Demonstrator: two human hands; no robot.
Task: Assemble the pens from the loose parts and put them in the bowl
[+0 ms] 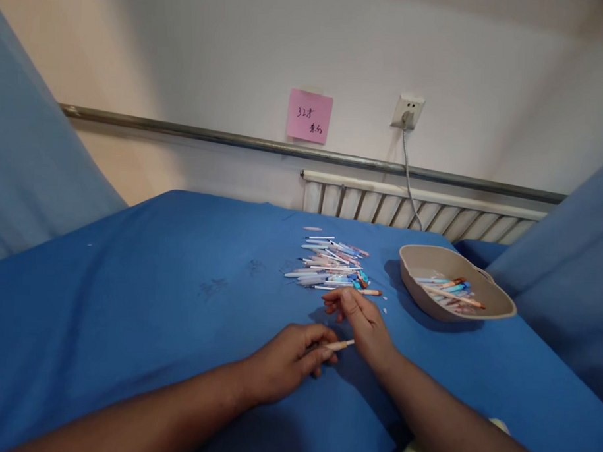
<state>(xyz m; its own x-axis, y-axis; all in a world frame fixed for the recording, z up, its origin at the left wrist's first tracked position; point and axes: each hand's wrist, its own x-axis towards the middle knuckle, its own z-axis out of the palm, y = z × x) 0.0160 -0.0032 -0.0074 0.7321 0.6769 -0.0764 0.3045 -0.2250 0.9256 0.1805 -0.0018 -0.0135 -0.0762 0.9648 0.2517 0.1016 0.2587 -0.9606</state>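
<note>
My left hand (291, 361) is closed around a slim peach-coloured pen barrel (335, 346) with a thin white end sticking out to the right, toward my right wrist. Most of that pen is hidden in the fingers. Just beyond it, my right hand (362, 320) hovers over the blue sheet with bent, slightly parted fingers; nothing shows in them. Its fingertips are close to the near edge of a pile of pen parts (330, 263), made of pale barrels, thin refills and blue and brown pieces. An orange pen piece with a brown end (371, 292) lies beside the fingers.
A beige basin (413, 282) to the right contains several pens (452, 294). Tiny white bits lie near the pile. Behind the blue-covered bed (181, 268) are a radiator (372, 199), a metal rail, a plugged-in cable (407, 170) and a pink note (309, 116). Blue curtains hang at both sides.
</note>
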